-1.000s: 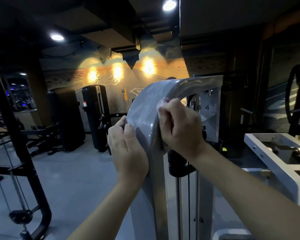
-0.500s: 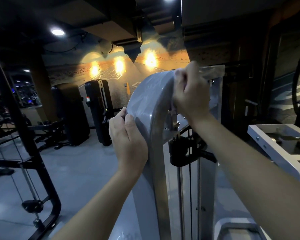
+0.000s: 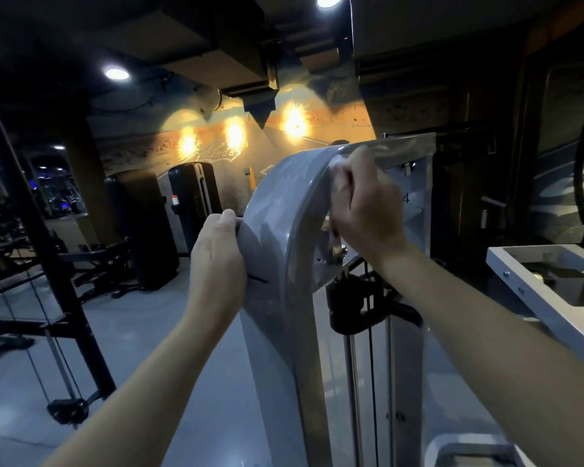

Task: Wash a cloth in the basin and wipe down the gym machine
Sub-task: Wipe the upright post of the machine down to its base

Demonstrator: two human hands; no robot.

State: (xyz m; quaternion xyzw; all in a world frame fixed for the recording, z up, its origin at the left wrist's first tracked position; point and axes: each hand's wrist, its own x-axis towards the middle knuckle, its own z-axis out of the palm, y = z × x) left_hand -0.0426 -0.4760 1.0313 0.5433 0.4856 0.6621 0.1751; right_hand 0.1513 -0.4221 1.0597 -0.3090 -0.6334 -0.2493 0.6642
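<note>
Both hands are on the frame (image 3: 284,230), apart, one to each side of its grey curved cover. My left hand (image 3: 216,254) grips the cover's left edge, thumb on top, fingers wrapped behind. My right hand (image 3: 364,210) is curled round a pale cloth (image 3: 338,163), pressing it on the top bend at about 1 o'clock from the left hand; only a scrap of cloth shows above the knuckles. Below the right wrist hang a black pulley (image 3: 354,308) and cable (image 3: 371,365). At 3 o'clock sits a white machine (image 3: 536,298); at 9 o'clock, a black rack (image 3: 48,264).
</note>
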